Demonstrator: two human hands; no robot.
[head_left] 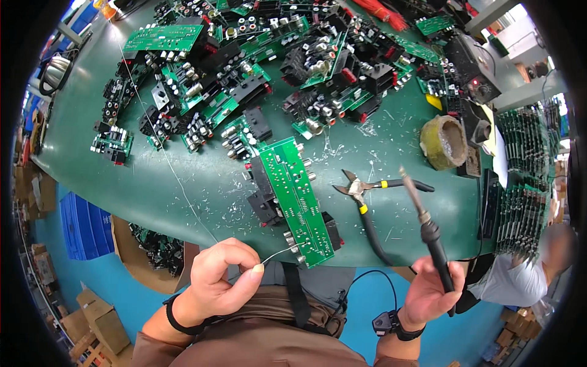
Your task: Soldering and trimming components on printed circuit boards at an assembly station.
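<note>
Head view: your left hand (pixel 221 276) pinches the solder wire (pixel 281 251), your right hand (pixel 426 295) grips the soldering iron (pixel 436 251); the circuit board (pixel 295 199) lies at the near edge of the desk (pixel 147 186), so pressing its near end might tip it off.

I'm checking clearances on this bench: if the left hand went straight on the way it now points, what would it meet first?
The left hand would probably meet the near end of the green circuit board, toward which its thin wire points; depth is unclear.
</note>
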